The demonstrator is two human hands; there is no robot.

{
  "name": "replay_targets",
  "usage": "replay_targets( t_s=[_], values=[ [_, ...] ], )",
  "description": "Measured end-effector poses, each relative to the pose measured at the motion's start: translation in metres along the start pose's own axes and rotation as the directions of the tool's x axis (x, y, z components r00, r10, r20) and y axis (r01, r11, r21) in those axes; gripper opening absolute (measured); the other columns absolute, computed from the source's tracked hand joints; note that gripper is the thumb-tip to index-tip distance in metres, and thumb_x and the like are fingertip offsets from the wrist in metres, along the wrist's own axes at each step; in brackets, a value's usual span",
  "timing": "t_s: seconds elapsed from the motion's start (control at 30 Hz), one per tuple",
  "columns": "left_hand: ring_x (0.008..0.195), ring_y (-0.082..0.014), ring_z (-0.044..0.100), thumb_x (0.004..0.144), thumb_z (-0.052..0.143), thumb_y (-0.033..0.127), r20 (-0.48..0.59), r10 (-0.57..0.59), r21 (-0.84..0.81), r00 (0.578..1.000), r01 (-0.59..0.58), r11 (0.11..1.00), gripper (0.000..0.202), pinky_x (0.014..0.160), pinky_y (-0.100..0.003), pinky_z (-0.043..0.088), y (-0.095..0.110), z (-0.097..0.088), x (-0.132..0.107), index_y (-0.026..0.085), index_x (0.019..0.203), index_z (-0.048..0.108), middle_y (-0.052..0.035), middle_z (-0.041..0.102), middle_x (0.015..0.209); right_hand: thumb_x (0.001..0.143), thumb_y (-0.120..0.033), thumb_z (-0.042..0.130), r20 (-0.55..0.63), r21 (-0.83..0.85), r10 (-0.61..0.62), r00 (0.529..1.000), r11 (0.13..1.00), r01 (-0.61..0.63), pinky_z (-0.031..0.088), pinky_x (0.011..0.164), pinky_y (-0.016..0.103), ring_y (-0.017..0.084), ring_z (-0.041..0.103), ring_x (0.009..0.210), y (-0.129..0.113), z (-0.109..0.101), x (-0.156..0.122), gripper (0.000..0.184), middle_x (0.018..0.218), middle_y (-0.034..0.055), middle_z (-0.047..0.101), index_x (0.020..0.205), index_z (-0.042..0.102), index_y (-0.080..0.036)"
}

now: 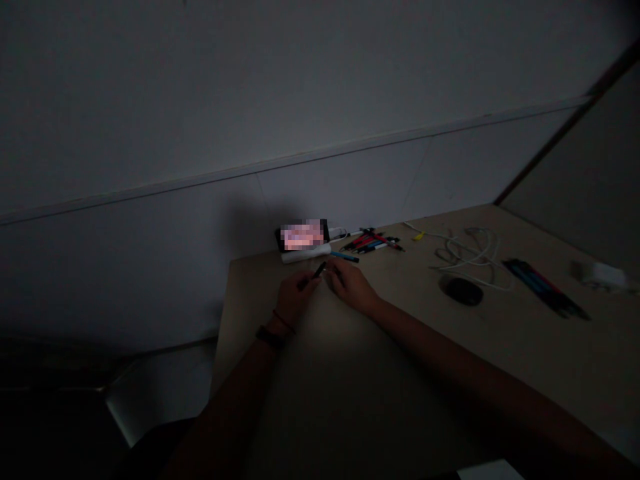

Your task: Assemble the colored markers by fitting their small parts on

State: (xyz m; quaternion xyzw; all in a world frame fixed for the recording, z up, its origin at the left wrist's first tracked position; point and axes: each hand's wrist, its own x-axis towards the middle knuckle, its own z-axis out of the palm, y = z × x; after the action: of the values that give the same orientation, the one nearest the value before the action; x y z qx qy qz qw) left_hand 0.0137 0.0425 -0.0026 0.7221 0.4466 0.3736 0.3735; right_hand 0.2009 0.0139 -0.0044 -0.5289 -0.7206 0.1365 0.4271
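My left hand [295,297] pinches a slim black pen [319,270] at the near side of a pale wooden desk [280,293]. My right hand [353,287] lies just to its right, with the fingertips close to the pen's far end. The dim light hides whether those fingers grip anything. Both forearms reach in from the bottom of the view, and a dark band and a thin red cord circle my left wrist.
A phone [303,235] with a blurred screen leans on the wall behind a white stick [305,254]. Nearby lie a blue marker [345,257] and loose pens [373,241]. Further right are a white cable [465,257], a black mouse [461,291], and a row of pens [545,288].
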Motion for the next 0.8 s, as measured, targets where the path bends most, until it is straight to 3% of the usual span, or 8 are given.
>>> replay_targets(
  t_s=[0.2, 0.43, 0.6, 0.7, 0.8],
  values=[
    [0.089, -0.0201, 0.072, 0.085, 0.075, 0.033, -0.042, 0.02, 0.009, 0.999, -0.02, 1.0, 0.015, 0.084, -0.034, 0.057, -0.005, 0.002, -0.001, 0.02, 0.092, 0.078, -0.0049, 0.079, 0.095, 0.098, -0.023, 0.043, -0.145, 0.062, 0.06, 0.988, 0.997, -0.051, 0.05, 0.081, 0.035, 0.024, 0.064, 0.088, 0.011, -0.001, 0.004, 0.028, 0.09, 0.0094, 0.07, 0.092, 0.07, -0.02],
    [0.098, -0.0226, 0.073, 0.082, 0.079, 0.028, -0.076, 0.083, 0.044, 0.994, -0.08, 0.996, 0.008, 0.092, -0.041, 0.057, -0.007, 0.004, -0.003, 0.021, 0.086, 0.078, -0.0071, 0.079, 0.101, 0.094, -0.023, 0.048, -0.156, 0.192, 0.197, 0.968, 0.967, -0.166, 0.054, 0.084, 0.036, 0.023, 0.069, 0.093, 0.019, 0.0, 0.006, 0.031, 0.097, 0.0073, 0.076, 0.103, 0.078, -0.022],
    [0.1, -0.023, 0.071, 0.083, 0.08, 0.028, -0.107, 0.127, 0.132, 0.986, -0.112, 0.985, 0.008, 0.096, -0.043, 0.055, -0.006, 0.002, -0.002, 0.022, 0.088, 0.079, -0.0065, 0.078, 0.102, 0.09, -0.042, 0.064, -0.171, 0.293, 0.282, 0.944, 0.929, -0.225, 0.056, 0.077, 0.034, 0.024, 0.071, 0.091, 0.012, -0.001, 0.007, 0.027, 0.099, 0.0075, 0.078, 0.098, 0.079, -0.022],
    [0.101, -0.0238, 0.07, 0.083, 0.079, 0.026, -0.128, 0.15, 0.206, 0.98, -0.122, 0.971, 0.006, 0.099, -0.045, 0.053, -0.006, 0.001, -0.001, 0.022, 0.088, 0.078, -0.0057, 0.078, 0.1, 0.091, -0.054, 0.062, -0.199, 0.353, 0.31, 0.93, 0.908, -0.228, 0.055, 0.08, 0.035, 0.024, 0.071, 0.089, 0.012, -0.003, 0.008, 0.038, 0.092, 0.0086, 0.078, 0.085, 0.077, -0.02],
    [0.1, -0.025, 0.069, 0.083, 0.079, 0.025, -0.15, 0.137, 0.261, 0.979, -0.094, 0.961, 0.005, 0.098, -0.047, 0.051, -0.007, 0.001, 0.0, 0.021, 0.086, 0.078, -0.0056, 0.078, 0.098, 0.086, -0.068, 0.062, -0.209, 0.463, 0.418, 0.884, 0.839, -0.287, 0.054, 0.07, 0.034, 0.023, 0.068, 0.074, 0.017, -0.004, 0.011, 0.052, 0.075, 0.0068, 0.074, 0.074, 0.073, -0.019]
  ],
)
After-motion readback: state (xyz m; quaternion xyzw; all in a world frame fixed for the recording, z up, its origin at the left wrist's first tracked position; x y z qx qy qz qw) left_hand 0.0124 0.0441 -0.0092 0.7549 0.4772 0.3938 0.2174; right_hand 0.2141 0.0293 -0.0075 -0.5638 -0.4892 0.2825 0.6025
